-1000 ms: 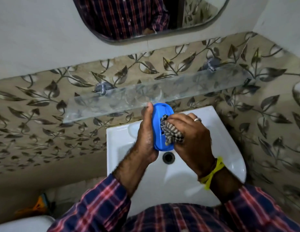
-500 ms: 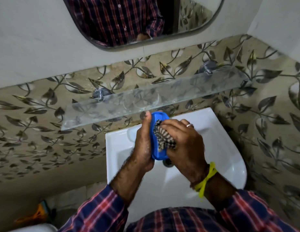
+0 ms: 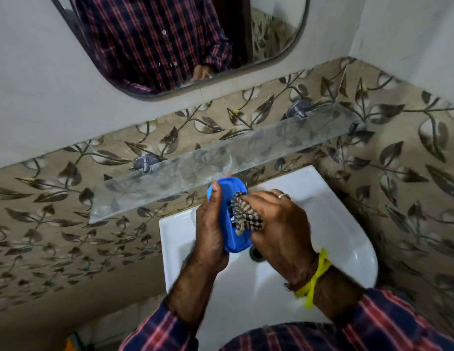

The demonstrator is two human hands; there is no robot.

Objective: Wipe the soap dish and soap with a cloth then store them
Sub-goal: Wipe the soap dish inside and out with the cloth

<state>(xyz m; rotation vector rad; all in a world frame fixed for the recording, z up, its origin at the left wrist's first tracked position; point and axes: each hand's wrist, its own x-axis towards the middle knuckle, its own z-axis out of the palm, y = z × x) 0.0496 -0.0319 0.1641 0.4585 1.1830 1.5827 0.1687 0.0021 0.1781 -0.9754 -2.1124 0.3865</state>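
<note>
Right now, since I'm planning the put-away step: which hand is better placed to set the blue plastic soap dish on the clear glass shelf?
Left. The left hand already grips the blue plastic soap dish just below the clear glass shelf; the right hand is occupied pressing the striped cloth against it.

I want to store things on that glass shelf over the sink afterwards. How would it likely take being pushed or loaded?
The glass shelf looks thin and clear, so it is probably stiff but fragile. It seems held by only two small wall brackets, so a hard push may strain it. Its smooth surface could let the blue soap dish slide.
</note>
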